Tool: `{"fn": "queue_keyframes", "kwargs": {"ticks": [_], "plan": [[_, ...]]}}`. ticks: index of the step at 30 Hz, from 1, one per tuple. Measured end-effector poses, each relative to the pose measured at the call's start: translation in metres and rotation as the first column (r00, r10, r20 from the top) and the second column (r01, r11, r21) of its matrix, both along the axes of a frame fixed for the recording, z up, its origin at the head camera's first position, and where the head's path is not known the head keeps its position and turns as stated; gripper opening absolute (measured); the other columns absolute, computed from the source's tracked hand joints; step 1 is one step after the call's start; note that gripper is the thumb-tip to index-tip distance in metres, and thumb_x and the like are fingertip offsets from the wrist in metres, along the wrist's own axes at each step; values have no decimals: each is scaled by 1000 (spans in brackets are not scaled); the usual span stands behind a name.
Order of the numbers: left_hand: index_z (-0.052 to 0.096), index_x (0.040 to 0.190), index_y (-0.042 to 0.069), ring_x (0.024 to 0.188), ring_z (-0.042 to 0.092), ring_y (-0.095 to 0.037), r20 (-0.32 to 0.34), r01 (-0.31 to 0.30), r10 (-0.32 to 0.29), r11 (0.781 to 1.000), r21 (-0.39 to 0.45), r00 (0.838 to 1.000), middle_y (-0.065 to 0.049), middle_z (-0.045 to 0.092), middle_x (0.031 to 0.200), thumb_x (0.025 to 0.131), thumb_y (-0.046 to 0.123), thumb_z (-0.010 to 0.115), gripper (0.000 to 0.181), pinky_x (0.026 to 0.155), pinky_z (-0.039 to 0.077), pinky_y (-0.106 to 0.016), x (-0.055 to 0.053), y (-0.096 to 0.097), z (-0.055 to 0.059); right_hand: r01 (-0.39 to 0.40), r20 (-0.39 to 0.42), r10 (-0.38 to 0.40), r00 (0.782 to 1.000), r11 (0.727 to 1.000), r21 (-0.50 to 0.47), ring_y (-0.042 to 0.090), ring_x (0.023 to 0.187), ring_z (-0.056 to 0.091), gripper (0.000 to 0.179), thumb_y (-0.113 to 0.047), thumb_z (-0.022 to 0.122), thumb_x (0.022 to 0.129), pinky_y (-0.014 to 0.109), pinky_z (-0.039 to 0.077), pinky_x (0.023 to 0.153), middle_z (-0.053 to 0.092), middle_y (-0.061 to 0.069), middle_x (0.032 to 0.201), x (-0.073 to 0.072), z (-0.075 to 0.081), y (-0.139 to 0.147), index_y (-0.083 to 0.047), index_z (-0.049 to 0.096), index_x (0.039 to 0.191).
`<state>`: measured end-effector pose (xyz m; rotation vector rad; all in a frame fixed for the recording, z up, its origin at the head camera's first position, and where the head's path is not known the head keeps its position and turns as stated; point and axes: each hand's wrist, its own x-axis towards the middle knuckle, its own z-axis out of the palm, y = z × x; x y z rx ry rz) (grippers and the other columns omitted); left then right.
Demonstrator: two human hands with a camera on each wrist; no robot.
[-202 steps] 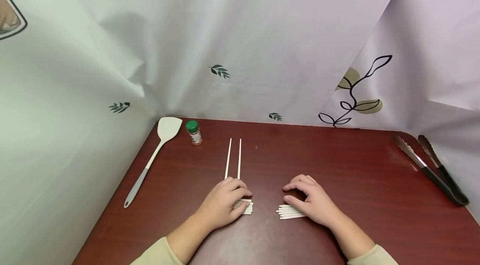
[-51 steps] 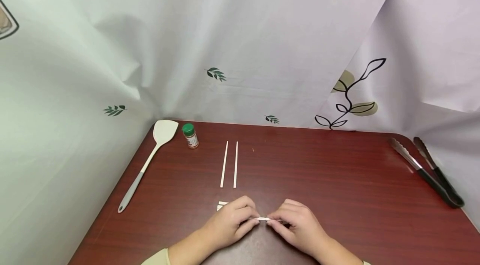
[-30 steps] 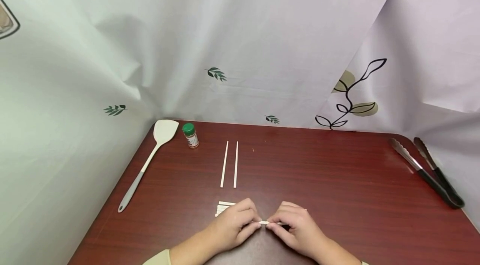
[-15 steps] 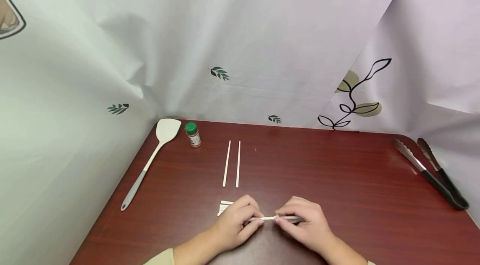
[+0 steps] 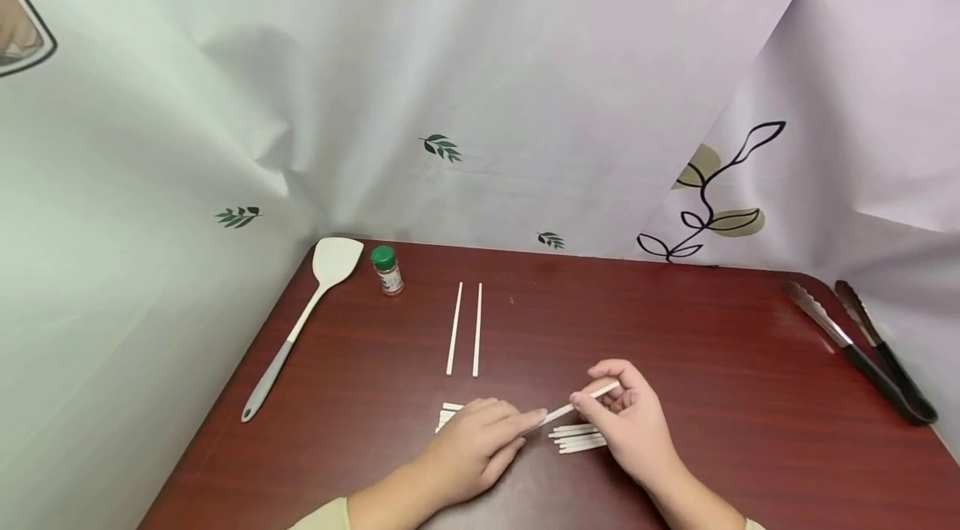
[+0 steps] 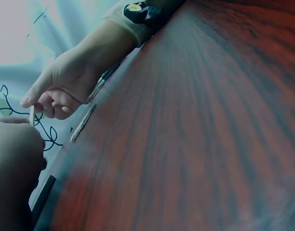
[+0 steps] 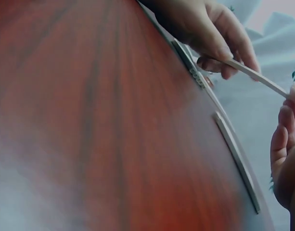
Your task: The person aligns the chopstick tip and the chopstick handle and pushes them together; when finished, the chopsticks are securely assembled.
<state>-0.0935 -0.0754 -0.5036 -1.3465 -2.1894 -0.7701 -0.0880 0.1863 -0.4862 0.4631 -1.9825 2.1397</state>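
A thin pale stick (image 5: 558, 412) slants up to the right between my two hands. My left hand (image 5: 480, 442) pinches its lower end, the index finger stretched along it. My right hand (image 5: 626, 422) pinches it nearer the raised end, thumb on the near side. In the right wrist view the stick (image 7: 262, 80) spans between both hands. Beneath my right hand lies a bundle of similar sticks (image 5: 573, 437), pointing left. Another bundle (image 5: 448, 411) is partly covered by my left hand. Two more sticks (image 5: 454, 330) (image 5: 477, 330) lie side by side farther back, lengthwise.
A white spatula with a grey handle (image 5: 303, 322) lies along the table's left edge. Near its head stands a green-capped spice jar (image 5: 387, 270). Black-handled tongs (image 5: 862, 347) rest at the right edge. A patterned white sheet (image 5: 487, 80) hangs behind the dark red table (image 5: 660, 322).
Seconds ago each hand rested by a bundle; later both pinched a stick low down. Now my right hand has turned and lifted, tilting the stick, and the right bundle shows again.
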Motion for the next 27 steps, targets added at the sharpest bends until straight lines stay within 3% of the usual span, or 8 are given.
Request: {"fn": "queue_keyframes", "kwargs": {"ticks": [5,9,12,15,18,21,24,27], "plan": [[72,133,20,103,66,-4,-77,106,-112,992,-72,991,10,71,115,97,20,75,36,95,52,-24,-2,0,1,39,93,-34,995,998,-57,11,70,70,49,21,69,88,26,61,65,73,5,83,-3,3,-2,5,40,124],[73,131,18,106,66,-6,-133,199,-211,975,-97,968,8,71,119,92,24,81,40,99,52,-24,-3,1,1,1,76,4,997,998,-59,11,74,71,52,21,68,90,25,61,68,73,4,83,-7,4,-5,1,38,127],[74,132,18,107,66,-7,-159,216,-234,969,-122,959,8,71,120,92,31,83,43,100,51,-23,-5,1,1,-22,33,21,999,999,31,9,73,67,51,20,70,90,21,57,65,71,5,82,-12,7,-6,3,40,127],[76,130,20,107,67,-6,-181,189,-212,972,-137,960,10,73,119,93,38,84,43,97,51,-23,-6,0,1,-20,-2,21,1000,977,214,9,70,64,53,11,77,90,21,53,61,70,4,82,-19,12,-6,3,43,130],[76,129,20,104,67,-5,-200,155,-177,981,-118,964,11,74,117,90,46,85,48,92,51,-23,-7,0,2,-13,-23,25,999,902,432,12,74,63,62,-6,86,89,25,53,63,69,-1,88,-26,19,-6,-6,47,137],[75,128,18,100,66,-5,-235,126,-142,988,-84,962,11,73,114,87,52,86,55,88,51,-24,-10,4,3,-3,-40,35,999,796,605,17,84,65,72,-20,92,85,30,55,70,67,-4,98,-31,29,-6,-14,49,143],[75,125,18,99,64,-8,-261,92,-103,994,-55,960,9,70,113,84,55,87,56,87,51,-25,-12,7,5,-1,-54,55,997,706,708,20,94,65,79,-26,95,81,37,56,80,65,0,107,-37,38,-6,-12,51,145],[76,121,18,102,65,-12,-269,45,-55,998,-42,962,6,68,115,83,55,87,55,89,52,-29,-17,11,6,-29,-36,89,995,634,772,26,107,63,86,-30,95,79,46,55,91,63,8,121,-47,45,-5,-5,50,148]]}}
